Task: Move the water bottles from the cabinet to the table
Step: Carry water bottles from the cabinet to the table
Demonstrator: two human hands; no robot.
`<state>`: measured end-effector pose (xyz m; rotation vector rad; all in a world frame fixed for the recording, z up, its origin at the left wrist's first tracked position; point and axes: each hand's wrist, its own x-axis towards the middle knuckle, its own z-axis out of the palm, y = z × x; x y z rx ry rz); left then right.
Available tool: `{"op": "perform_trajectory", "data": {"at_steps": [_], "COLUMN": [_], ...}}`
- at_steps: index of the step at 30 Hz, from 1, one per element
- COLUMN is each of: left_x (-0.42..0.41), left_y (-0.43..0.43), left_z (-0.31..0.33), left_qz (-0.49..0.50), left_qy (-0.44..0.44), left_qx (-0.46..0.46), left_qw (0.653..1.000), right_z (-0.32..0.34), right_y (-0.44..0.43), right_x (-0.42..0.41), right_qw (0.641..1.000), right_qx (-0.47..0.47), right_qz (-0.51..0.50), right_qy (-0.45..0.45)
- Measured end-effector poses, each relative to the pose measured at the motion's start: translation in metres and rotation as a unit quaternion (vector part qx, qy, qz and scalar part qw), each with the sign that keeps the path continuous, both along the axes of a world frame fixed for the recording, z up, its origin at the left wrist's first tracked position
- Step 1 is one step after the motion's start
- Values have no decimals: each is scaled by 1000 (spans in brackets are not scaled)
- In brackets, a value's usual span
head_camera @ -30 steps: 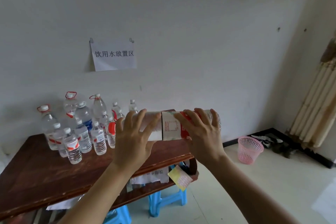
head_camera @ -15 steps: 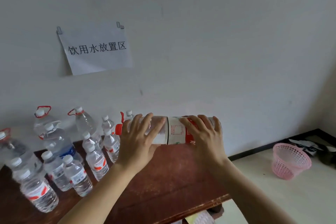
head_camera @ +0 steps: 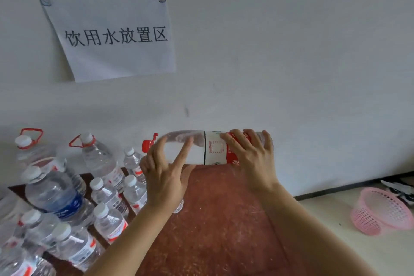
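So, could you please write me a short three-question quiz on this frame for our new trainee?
1. True or false: the large bottle is held upright.
2. Which hand grips its label end: A) left hand, B) right hand?
3. Fill in: the pink basket sits on the ____, right of the table.

Key: 1. False, it is held sideways, red cap pointing left. 2. B. 3. floor.
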<state>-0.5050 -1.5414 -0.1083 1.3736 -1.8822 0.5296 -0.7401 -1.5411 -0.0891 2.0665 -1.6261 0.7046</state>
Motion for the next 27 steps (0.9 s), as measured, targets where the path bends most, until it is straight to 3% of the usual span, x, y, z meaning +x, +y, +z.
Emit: {"op": "perform_trajectory", "data": {"at_steps": [3, 5, 7, 8, 10, 11, 12, 16, 19, 27], "left_x": [3, -3, -13, -17, -26, -31, -30, -45, -59, -61], "left_y": [-25, -36, -43, -46, -53, -60, -65, -87, -93, -101], "left_z": [-13, -16, -19, -24, -33, -37, -36, -33, -34, -55], "left_qz": [-7, -17, -24, -56, -152, -175, -188, -170, -132, 16], "left_qy": [154, 334, 501, 584, 718, 740, 741, 760, 758, 665], "left_qx": [63, 177, 359, 439, 524, 538, 545, 500, 475, 391], "left_qw": [986, 926, 787, 680, 432, 363, 345, 378, 426, 637], "right_z": [-7, -13, -21, -25, -32, -37, -38, -54, -81, -158], "right_y": [-16, -17, -14, -11, -12, -15, -16, -32, -47, -77], "right_x": [-3, -8, -13, -15, -21, -28, -28, -43, -53, -12], "right_qw": [1000, 999, 997, 996, 995, 995, 995, 993, 990, 932], "right_qx": [-5, -7, 19, 34, 49, 54, 56, 90, 115, 243], "right_qz": [-19, -43, -73, -82, -86, -85, -83, -74, -56, 25], "right_qy": [18, 15, 7, -1, -12, -11, -6, -13, -52, -266]}}
